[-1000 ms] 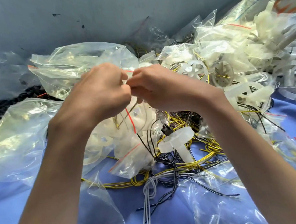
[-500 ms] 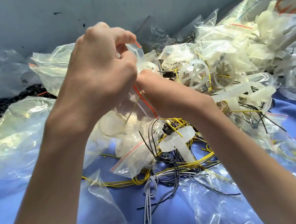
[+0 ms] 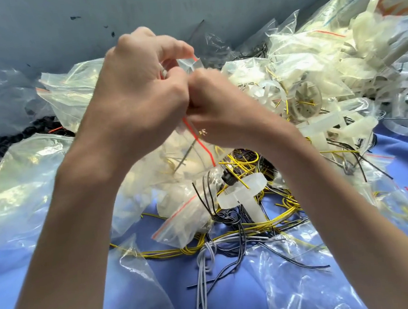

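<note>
Grip, left: The left hand (image 3: 136, 98) is pinching the top corner of the clear zip bag (image 3: 163, 158) between curled fingers and thumb, closed tight on the plastic.
Grip, right: The right hand (image 3: 223, 112) is pinching the same bag's mouth a little lower, fingers curled in, knuckles touching the left hand.
Bag position: The bag is hanging from both hands, held up above the heap and the blue cloth (image 3: 226, 303). Its red seal strip (image 3: 206, 146) is running down from between the hands, and pale plastic parts are showing through its wall.
Change: A second ago both hands were working level with each other and lower. The left hand has since risen, and over the last half second the right hand has come up against it, so the gap between them is closing.
Hidden or unclear: The fingertips of both hands are hiding behind the knuckles and motion is blurring them. Whether the seal is parting cannot be told. The dark links (image 3: 31, 127) at far left are too dim to identify.
Surroundings: A white T-shaped part (image 3: 242, 195) is lying just below the bag among yellow wires (image 3: 244, 162), with grey wires (image 3: 201, 262) trailing nearer. More filled bags (image 3: 326, 61) are piling up at right against the grey wall (image 3: 182, 5).
</note>
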### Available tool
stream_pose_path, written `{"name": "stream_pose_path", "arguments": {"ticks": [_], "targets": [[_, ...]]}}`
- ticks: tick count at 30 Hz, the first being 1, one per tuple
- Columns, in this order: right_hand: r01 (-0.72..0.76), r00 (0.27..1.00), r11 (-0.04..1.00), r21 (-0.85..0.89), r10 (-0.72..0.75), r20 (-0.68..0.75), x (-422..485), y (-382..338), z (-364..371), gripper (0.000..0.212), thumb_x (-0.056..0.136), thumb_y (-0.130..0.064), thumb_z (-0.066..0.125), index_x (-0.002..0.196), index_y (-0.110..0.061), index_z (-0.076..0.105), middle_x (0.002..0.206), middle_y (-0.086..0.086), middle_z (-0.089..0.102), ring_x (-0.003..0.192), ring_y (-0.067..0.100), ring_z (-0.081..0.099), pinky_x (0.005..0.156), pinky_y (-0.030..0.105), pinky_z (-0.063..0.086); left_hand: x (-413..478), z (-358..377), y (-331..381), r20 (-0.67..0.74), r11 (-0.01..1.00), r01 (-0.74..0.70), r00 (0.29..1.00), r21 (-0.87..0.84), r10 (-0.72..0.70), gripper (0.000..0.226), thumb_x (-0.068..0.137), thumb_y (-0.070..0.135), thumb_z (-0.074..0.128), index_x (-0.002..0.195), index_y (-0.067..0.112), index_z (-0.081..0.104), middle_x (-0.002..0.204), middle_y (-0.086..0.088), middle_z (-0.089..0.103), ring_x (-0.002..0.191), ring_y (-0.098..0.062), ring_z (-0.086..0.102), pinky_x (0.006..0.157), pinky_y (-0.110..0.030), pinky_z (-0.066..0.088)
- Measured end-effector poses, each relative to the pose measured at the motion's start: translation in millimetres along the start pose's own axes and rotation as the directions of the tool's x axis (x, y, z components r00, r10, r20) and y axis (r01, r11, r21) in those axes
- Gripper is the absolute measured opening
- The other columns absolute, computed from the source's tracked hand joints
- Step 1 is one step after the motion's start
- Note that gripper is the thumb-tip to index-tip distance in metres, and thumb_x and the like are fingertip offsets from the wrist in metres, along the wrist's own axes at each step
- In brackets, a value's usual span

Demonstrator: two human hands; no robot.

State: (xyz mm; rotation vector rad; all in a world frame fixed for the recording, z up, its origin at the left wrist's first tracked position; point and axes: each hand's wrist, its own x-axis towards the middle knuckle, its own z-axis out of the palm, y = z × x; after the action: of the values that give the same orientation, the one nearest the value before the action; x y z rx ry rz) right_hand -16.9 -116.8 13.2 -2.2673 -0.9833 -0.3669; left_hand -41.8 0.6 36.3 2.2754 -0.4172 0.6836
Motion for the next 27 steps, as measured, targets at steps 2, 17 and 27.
{"name": "stream_pose_path", "arguments": {"ticks": [2,17,27], "targets": [[0.063,0.971,0.997,-0.045,-0.051,0.233,-1,-1,5,0.017,0.085,0.005,0.050,0.075,0.001,0.063,0.071,0.015,0.062,0.067,0.017,0.057,0.058,0.022,0.040,0,-3,0,0.002,0.999,0.007,1.000,-0.031,-0.007,0.046,0.071,0.017,0.039,0.106,0.025,0.068,0.081,0.010,0.051,0.054,0.006,0.048,0.054,-0.002,0.031],[-0.155,0.933,0.972,-0.179,0.203,0.298,-15,17,-39,0.046,0.076,-0.027,0.077,0.118,-0.040,0.063,0.082,-0.025,0.062,0.074,-0.010,0.059,0.068,0.010,0.043,7,-11,-21,0.009,0.990,0.102,0.995,-0.097,-0.102,0.040,0.070,0.020,0.042,0.099,0.035,0.064,0.078,0.016,0.053,0.058,0.008,0.049,0.065,-0.013,0.038],[0.005,0.999,0.999,0.033,-0.007,0.051,-10,9,-33,0.013,0.088,-0.017,0.064,0.094,-0.024,0.073,0.064,-0.009,0.068,0.041,0.003,0.051,0.046,0.007,0.035,5,-10,-17,0.045,0.995,0.080,0.996,-0.050,-0.078,0.045,0.073,0.018,0.040,0.107,0.023,0.069,0.081,0.017,0.054,0.065,0.009,0.051,0.067,-0.006,0.036]]}}
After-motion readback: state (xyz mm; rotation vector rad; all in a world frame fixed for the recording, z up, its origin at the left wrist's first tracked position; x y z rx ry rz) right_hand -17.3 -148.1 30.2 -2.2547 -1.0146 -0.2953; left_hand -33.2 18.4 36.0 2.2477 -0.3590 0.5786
